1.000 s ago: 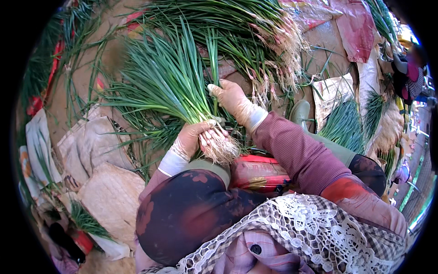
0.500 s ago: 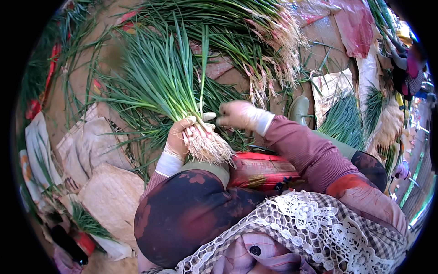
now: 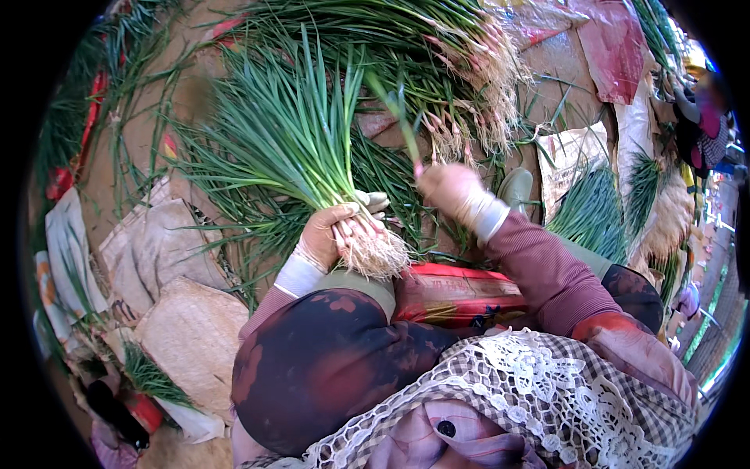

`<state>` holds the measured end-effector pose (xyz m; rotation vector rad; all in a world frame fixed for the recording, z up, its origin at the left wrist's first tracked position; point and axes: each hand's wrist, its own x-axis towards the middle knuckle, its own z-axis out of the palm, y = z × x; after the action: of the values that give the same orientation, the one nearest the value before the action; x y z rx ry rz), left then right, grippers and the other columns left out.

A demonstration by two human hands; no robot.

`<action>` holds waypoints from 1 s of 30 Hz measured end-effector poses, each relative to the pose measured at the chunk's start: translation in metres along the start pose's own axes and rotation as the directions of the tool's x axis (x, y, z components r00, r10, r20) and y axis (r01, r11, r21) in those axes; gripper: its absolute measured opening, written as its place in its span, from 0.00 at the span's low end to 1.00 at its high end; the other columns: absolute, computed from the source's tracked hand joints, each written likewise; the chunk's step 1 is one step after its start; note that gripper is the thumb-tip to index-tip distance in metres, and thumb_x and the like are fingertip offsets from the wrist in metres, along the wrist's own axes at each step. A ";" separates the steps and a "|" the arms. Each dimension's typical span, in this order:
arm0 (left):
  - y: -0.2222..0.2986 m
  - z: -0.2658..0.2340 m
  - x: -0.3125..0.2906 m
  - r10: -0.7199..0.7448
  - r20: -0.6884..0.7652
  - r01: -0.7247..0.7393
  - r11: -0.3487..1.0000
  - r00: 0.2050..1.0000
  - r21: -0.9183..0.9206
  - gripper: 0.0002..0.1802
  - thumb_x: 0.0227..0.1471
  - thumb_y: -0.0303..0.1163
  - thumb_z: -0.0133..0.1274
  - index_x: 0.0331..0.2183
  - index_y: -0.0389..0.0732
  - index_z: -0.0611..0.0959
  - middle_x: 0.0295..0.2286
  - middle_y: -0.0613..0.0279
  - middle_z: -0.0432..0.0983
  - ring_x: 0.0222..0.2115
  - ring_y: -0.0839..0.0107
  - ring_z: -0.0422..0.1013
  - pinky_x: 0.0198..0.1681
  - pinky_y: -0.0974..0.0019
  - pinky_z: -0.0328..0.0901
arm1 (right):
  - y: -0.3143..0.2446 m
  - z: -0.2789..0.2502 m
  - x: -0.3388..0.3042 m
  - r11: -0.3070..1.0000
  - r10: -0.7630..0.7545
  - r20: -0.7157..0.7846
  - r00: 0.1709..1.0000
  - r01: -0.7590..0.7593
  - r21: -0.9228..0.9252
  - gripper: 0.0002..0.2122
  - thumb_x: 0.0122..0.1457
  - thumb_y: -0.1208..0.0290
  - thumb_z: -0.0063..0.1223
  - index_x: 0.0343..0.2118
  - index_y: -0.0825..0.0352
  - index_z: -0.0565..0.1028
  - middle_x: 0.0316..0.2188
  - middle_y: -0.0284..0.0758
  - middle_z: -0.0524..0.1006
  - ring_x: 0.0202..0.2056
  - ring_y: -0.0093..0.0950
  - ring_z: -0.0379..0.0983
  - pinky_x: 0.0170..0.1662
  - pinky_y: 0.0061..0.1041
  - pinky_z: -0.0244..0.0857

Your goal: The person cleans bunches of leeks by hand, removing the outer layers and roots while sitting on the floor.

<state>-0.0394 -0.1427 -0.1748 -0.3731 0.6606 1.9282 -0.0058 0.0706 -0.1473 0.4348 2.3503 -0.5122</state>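
My left hand (image 3: 319,241), in a pale glove, is closed around a thick bunch of spring onions (image 3: 308,148). Their long green leaves fan up and to the left, and the pinkish-white bulbs and stringy roots hang over my knee. To the right of the bunch, my right hand (image 3: 451,189), gloved and slightly blurred, grips a single spring onion stalk (image 3: 408,141) at its pink lower end. Its leafy part points up and leftward, apart from the bunch. Beyond both hands lies a large heap of spring onions (image 3: 476,59), roots toward the right.
A red and tan printed sack or packet (image 3: 457,293) lies between my legs. Tan sacks (image 3: 191,332) cover the ground at left. Another bunch (image 3: 590,207) rests on a pale sack at right, near a green boot (image 3: 516,187). A person (image 3: 707,129) is at the far right.
My right hand has moved right, away from the bunch, and now shows a single stalk in it. The left hand and bunch have shifted slightly right.
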 end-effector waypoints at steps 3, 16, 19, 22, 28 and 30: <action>0.002 -0.009 0.006 -0.198 0.111 0.200 0.980 0.974 -0.007 0.23 0.38 0.32 0.43 0.39 0.29 0.68 0.34 0.44 0.69 0.36 0.56 0.67 0.44 0.57 0.59 | -0.038 0.026 -0.016 0.944 -0.275 0.252 0.928 0.311 -0.111 0.14 0.47 0.58 0.42 0.25 0.64 0.73 0.21 0.43 0.72 0.27 0.37 0.69 0.31 0.33 0.63; 0.006 0.010 -0.001 -0.106 0.108 0.112 0.993 0.989 -0.049 0.17 0.38 0.33 0.45 0.32 0.33 0.71 0.27 0.50 0.70 0.26 0.59 0.69 0.34 0.58 0.64 | -0.024 0.061 0.043 0.804 -0.582 -0.422 0.695 0.568 -0.175 0.13 0.51 0.61 0.39 0.26 0.66 0.70 0.18 0.37 0.70 0.23 0.33 0.68 0.28 0.28 0.61; -0.001 -0.028 -0.004 -0.207 -0.024 0.208 0.976 0.978 0.072 0.17 0.37 0.31 0.46 0.32 0.31 0.71 0.26 0.50 0.70 0.27 0.59 0.69 0.35 0.59 0.64 | -0.051 0.032 0.016 0.975 -0.204 0.036 0.978 0.199 0.101 0.13 0.49 0.62 0.38 0.30 0.64 0.72 0.28 0.43 0.72 0.33 0.39 0.68 0.38 0.34 0.60; 0.000 -0.008 -0.003 -0.196 0.021 0.197 0.978 0.980 -0.068 0.16 0.37 0.30 0.45 0.30 0.28 0.71 0.25 0.48 0.71 0.27 0.58 0.70 0.35 0.59 0.65 | -0.016 0.025 0.051 0.991 -0.053 0.057 0.997 0.059 -0.123 0.15 0.51 0.59 0.37 0.30 0.65 0.72 0.27 0.43 0.72 0.31 0.40 0.68 0.37 0.35 0.61; 0.001 -0.006 -0.003 -0.242 -0.061 0.247 0.963 0.968 0.109 0.17 0.39 0.29 0.43 0.32 0.27 0.71 0.24 0.46 0.71 0.26 0.58 0.70 0.35 0.59 0.65 | -0.009 0.016 0.041 0.750 -0.176 0.348 0.921 -0.103 0.653 0.15 0.50 0.56 0.46 0.26 0.66 0.69 0.16 0.29 0.68 0.16 0.20 0.64 0.18 0.18 0.59; 0.003 -0.007 0.000 -0.248 -0.084 0.261 0.932 0.965 0.253 0.17 0.40 0.30 0.42 0.33 0.27 0.71 0.25 0.46 0.71 0.27 0.59 0.70 0.35 0.59 0.65 | -0.031 0.026 0.041 0.500 -0.136 0.223 0.965 -0.127 0.857 0.12 0.52 0.61 0.44 0.21 0.65 0.65 0.13 0.25 0.64 0.13 0.15 0.57 0.14 0.14 0.52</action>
<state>-0.0420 -0.1476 -0.1798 -0.3242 0.8474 1.5658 -0.0338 0.0386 -0.1854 0.7480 1.6512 -1.6848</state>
